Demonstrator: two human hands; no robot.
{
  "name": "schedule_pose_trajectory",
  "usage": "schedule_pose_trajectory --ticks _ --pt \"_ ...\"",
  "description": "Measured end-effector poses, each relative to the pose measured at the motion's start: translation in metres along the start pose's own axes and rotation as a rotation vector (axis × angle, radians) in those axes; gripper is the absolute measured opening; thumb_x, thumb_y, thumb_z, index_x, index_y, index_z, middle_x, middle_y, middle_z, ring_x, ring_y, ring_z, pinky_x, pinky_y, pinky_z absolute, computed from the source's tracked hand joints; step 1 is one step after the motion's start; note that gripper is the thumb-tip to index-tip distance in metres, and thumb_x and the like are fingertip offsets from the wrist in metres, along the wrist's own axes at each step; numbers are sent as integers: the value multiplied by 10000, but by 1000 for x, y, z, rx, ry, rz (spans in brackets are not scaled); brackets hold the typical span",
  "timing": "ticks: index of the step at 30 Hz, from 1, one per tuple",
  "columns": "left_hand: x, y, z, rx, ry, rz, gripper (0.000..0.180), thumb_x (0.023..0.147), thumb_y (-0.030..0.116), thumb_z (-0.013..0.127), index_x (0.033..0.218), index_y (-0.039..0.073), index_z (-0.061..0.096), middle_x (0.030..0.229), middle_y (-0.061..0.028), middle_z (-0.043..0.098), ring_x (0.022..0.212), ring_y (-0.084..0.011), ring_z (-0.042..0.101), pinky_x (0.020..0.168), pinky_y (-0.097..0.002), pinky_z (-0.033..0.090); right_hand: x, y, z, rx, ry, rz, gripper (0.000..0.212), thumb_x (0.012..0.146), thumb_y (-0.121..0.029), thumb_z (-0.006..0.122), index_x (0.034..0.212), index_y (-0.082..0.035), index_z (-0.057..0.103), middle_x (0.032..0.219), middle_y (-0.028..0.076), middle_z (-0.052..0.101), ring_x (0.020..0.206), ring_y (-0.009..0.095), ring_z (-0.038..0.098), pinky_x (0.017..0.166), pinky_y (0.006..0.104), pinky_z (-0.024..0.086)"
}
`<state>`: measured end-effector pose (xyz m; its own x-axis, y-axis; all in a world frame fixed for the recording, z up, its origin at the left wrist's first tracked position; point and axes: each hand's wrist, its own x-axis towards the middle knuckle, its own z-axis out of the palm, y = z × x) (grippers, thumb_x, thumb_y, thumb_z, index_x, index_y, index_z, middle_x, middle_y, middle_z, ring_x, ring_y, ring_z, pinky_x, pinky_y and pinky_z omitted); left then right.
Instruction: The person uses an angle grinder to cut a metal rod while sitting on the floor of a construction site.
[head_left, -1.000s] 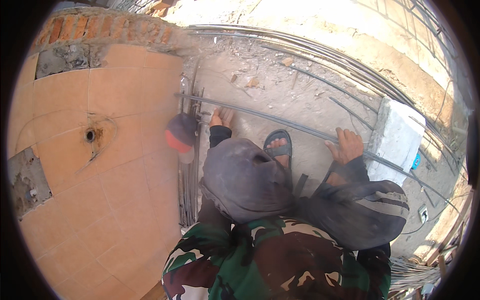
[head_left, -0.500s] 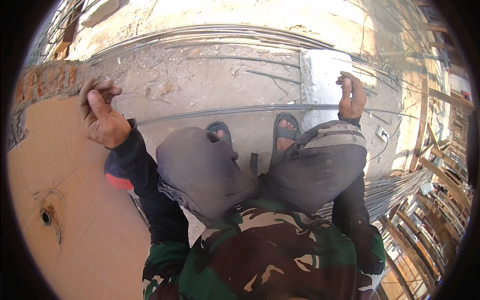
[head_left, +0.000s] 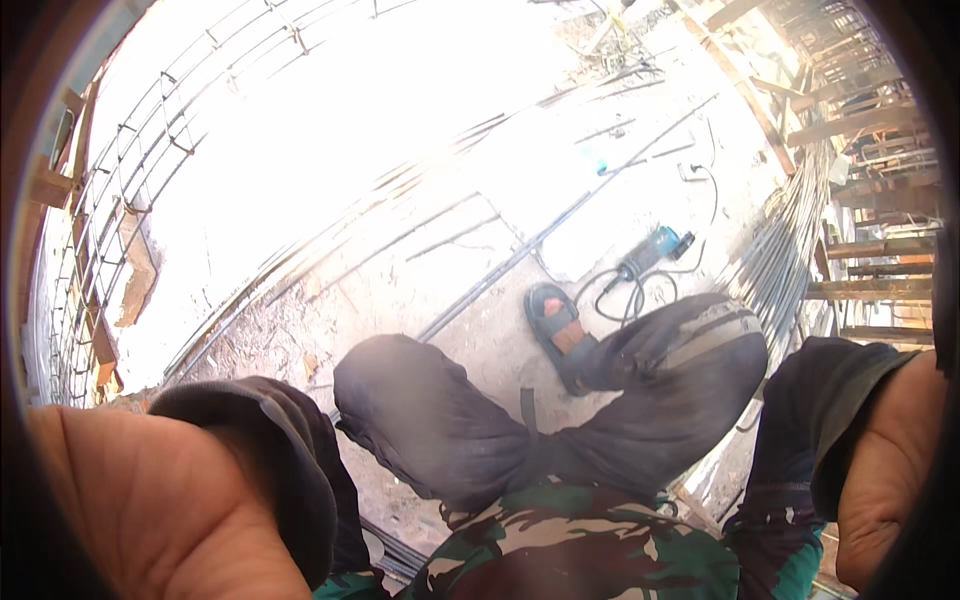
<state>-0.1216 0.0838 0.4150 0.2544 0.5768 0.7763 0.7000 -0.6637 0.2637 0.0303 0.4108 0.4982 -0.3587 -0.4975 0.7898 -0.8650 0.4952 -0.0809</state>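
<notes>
Steel rods (head_left: 562,218) lie slantwise across the floor (head_left: 480,375), running from the left knee (head_left: 395,395) toward its far right. Left hand (head_left: 150,510) and right hand (head_left: 890,470) raised close to camera, fingers out of frame — can't tell how open or what's held. Looped cable (head_left: 597,300) beside the sandal (head_left: 545,322) could snag if the foot shifts — might drag the power tool (head_left: 655,252). Rod bundle (head_left: 775,255) along floor's right edge; glare hides far side.

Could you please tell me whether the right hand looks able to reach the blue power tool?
Probably not without moving: the right hand is up close to the camera, while the power tool lies on the ground past the bent right knee, which may partly block the way.
</notes>
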Motion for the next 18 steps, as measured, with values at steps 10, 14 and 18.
schedule_pose_trajectory --ticks 10,14,18 --pt "48 -29 49 -56 -110 -99 627 848 470 622 1137 -76 516 918 -230 616 729 -322 635 663 -384 498 -83 6 -31 47 158 102 581 1006 -442 378 1095 103 560 968 273 660 818 339 668 744 414 549" --pt "70 -31 68 -61 -137 -105 601 829 456 651 1104 -66 536 893 -213 617 710 -314 631 639 -380 492 -106 10 -49 79 200 110 569 1008 -437 365 1082 90 566 955 276 661 805 340 669 729 418 554" --pt "102 -47 103 -100 -140 -110 576 809 441 679 1071 -57 556 868 -196 617 691 -307 628 614 -377 485 -136 18 -87 93 293 181 559 1010 -432 351 1070 78 572 942 280 662 791 341 671 714 422 559"
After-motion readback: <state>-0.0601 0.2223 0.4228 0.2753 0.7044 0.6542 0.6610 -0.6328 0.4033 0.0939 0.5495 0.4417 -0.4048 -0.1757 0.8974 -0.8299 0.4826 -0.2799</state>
